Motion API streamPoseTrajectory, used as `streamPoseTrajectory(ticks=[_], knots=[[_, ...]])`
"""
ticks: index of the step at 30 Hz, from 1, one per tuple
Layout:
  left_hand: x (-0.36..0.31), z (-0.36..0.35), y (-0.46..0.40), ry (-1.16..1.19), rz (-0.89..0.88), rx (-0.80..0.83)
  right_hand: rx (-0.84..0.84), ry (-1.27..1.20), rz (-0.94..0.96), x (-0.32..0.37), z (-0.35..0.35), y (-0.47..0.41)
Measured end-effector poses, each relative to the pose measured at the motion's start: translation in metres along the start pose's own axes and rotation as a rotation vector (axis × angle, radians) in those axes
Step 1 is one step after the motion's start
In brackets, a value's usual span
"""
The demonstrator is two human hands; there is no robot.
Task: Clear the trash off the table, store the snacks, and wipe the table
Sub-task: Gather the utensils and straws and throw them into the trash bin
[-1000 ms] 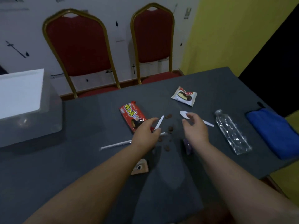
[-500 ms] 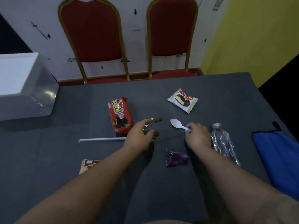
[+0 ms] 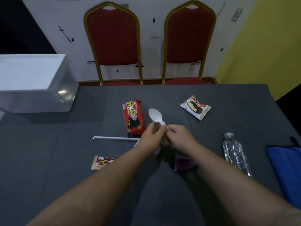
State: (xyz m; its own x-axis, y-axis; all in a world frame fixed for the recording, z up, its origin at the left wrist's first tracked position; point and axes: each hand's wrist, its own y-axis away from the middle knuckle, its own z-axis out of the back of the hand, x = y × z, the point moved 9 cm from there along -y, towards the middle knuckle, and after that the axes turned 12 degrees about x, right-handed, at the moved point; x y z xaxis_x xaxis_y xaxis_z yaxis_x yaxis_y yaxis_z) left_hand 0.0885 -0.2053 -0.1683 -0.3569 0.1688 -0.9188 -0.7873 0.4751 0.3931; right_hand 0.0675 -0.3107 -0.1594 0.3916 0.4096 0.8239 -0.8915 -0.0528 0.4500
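Note:
My left hand (image 3: 151, 136) and my right hand (image 3: 180, 137) meet above the middle of the grey table (image 3: 48, 144). A white plastic spoon (image 3: 155, 115) sticks up between them, its handle pinched by the fingertips of both hands. A sliver of another white plastic utensil (image 3: 136, 144) shows under my left hand. A red snack pack (image 3: 132, 118) lies just left of the hands and a Choco Pie pack (image 3: 195, 107) to the far right. A white straw (image 3: 114, 138), a brown snack wrapper (image 3: 101, 162) and a purple wrapper (image 3: 183, 163) lie nearby. A blue cloth (image 3: 286, 163) is at the right edge.
A clear plastic bin (image 3: 32, 84) stands at the back left of the table. A plastic water bottle (image 3: 236, 152) lies on its side on the right. Two red chairs (image 3: 114, 38) stand behind the far edge.
My right hand lifted the spoon off the table and brought it left to meet my left hand. The camera tilted and the view shifted.

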Motion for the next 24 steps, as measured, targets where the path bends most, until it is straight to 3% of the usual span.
streamPoseTrajectory(ticks=[4,8,10,13,16,24], knots=[[0.001,0.017,0.000,0.262,0.011,-0.080,0.213,-0.118,-0.021,0.015,-0.046,-0.001],[0.017,0.054,0.003,0.590,0.021,-0.273,0.284,0.044,-0.089,0.005,-0.062,-0.011],[0.027,0.076,0.008,0.599,0.051,-0.343,0.164,0.260,-0.064,0.002,-0.047,-0.021],[0.041,0.093,0.020,0.575,0.125,-0.324,-0.065,0.629,0.052,0.011,-0.025,-0.035],[0.052,0.097,0.031,0.538,0.179,-0.267,0.017,0.957,0.053,0.001,-0.035,-0.054],[0.068,0.104,0.038,0.553,0.231,-0.242,-0.058,1.104,0.029,-0.003,-0.033,-0.056]])
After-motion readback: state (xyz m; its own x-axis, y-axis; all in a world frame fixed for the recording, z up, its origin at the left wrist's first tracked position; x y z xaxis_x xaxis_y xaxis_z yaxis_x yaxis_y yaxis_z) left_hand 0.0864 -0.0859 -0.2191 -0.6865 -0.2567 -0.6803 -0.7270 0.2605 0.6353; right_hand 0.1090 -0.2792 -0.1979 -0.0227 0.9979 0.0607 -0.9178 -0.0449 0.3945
